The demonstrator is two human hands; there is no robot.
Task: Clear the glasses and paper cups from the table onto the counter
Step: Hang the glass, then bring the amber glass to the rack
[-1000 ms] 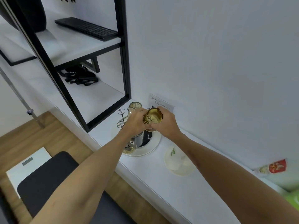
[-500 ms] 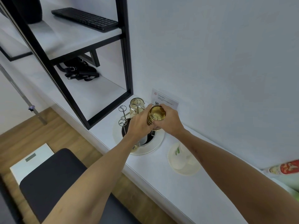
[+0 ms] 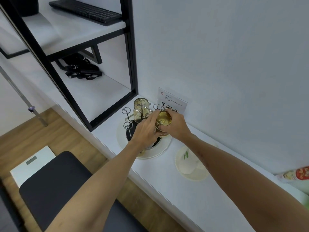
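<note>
Amber glass (image 3: 163, 122) at frame centre, mouth down, base up, held over the wire rack (image 3: 133, 118) on the round tray (image 3: 164, 148) on the white bench (image 3: 167, 190). Right hand (image 3: 177, 125) wrapped round the wall, thumb and fingers curled on it; left hand (image 3: 147, 129) curled against the near side, steadying. Second glass (image 3: 141, 106) already inverted on a prong, just left. Paper cup (image 3: 187, 163) lying on a plate (image 3: 195, 174), lower right. Likely rigid, smooth, a bit slippery, light but breakable against wire; best gripped round the mid-wall, not the rim, and lowered gently onto a free prong.
</note>
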